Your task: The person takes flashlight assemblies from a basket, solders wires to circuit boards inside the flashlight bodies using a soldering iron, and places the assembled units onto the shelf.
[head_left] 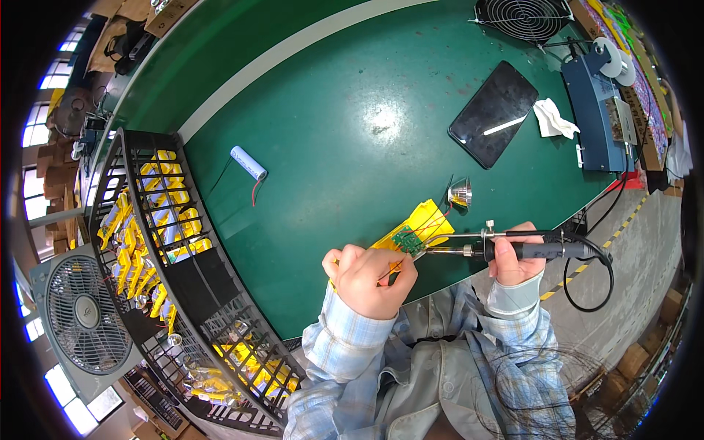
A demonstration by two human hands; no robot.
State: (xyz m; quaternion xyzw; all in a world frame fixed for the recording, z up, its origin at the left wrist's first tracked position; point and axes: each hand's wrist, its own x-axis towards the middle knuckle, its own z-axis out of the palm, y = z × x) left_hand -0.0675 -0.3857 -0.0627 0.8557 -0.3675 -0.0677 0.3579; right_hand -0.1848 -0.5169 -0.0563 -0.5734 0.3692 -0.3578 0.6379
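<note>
My right hand (515, 258) is wrapped round a soldering iron (524, 251) with a thin solder-feed tube clamped along it. The iron's tip points left and meets the edge of a small green circuit board (407, 238). That board lies on a yellow plastic housing (425, 218), with thin red and dark wires running from it. Over the housing's near-left part, my left hand (372, 280) is closed, its fingertips pinching a thin wire beside the board; the fingers partly cover it. A silvery reflector cup (460, 193) sits just beyond the housing, wires trailing toward it.
A blue cylindrical battery (248, 163) with wires lies at left on the green table (330, 132). Black racks (198, 286) of yellow housings stand along the left. A dark tablet (493, 114), white tissue (555, 119), blue solder-feeder box (595, 110) and black fan (522, 18) are at far right.
</note>
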